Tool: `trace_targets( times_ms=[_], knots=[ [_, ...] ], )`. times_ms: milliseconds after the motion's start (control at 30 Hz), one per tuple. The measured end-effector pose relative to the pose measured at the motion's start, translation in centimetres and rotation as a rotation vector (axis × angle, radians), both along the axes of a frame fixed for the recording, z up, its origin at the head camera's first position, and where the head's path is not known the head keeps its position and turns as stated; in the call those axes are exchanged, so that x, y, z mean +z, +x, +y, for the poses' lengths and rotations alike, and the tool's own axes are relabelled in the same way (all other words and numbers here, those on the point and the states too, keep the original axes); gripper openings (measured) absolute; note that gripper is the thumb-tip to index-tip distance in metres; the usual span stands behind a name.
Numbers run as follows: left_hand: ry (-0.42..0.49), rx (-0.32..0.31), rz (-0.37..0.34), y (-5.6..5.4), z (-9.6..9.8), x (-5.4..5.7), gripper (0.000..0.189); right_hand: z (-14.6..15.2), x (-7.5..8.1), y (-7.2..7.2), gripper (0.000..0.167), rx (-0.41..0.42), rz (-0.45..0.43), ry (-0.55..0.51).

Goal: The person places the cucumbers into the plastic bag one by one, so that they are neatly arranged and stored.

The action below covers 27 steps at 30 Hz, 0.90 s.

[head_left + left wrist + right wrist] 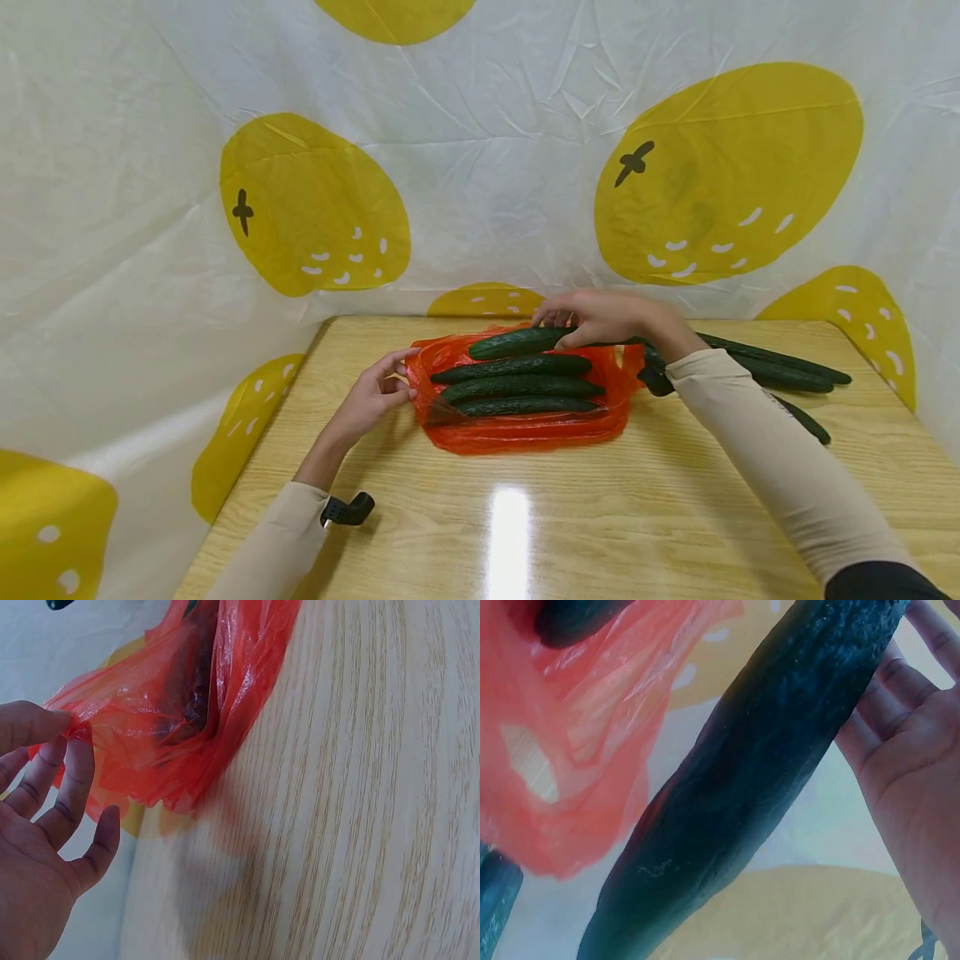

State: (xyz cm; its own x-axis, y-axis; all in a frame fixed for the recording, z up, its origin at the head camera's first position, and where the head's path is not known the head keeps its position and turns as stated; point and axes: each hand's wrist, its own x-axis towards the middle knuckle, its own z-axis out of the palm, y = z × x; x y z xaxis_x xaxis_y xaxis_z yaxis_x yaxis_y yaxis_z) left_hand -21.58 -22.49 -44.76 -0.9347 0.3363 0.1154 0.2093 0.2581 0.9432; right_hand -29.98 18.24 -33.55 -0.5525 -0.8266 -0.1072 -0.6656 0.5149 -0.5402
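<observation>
A red plastic bag (525, 437) lies spread on the table, with three dark green cucumbers (517, 387) side by side on it. My left hand (372, 388) pinches the bag's left edge between thumb and fingertips; the left wrist view shows the thin film (112, 724) pulled up there. Above the far side of the bag, my right hand (600, 315) grips another cucumber (517, 342), its left end over the bag. In the right wrist view this cucumber (742, 772) slants large across the frame, the fingers (907, 679) behind it.
Several more cucumbers (780, 371) lie on the table right of the bag, partly behind the right forearm. A wooden table (420, 517) carries everything. Behind and left of it hangs a white sheet (495, 200) printed with yellow fruit.
</observation>
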Motion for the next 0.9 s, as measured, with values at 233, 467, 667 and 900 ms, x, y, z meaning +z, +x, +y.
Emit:
trace_targets(
  times_ms=[233, 467, 667, 900],
  knots=[
    [-0.007, -0.001, 0.002, -0.1, 0.1, -0.1, 0.063, -1.4, 0.0, -0.1, 0.043, 0.031, 0.012, -0.028],
    [-0.01, 0.0, 0.001, 0.0, 0.2, -0.1, 0.063, -2.4, -0.2, -0.4, 0.045, 0.05, 0.015, -0.064],
    [-0.007, 0.0, 0.005, -0.1, 0.3, -0.2, 0.063, -3.1, -0.5, -0.9, 0.044, 0.064, 0.04, -0.085],
    [-0.005, 0.006, 0.002, -0.2, 0.3, -0.2, 0.063, -3.9, -1.2, -1.3, 0.043, 0.066, 0.079, -0.1]
  ],
)
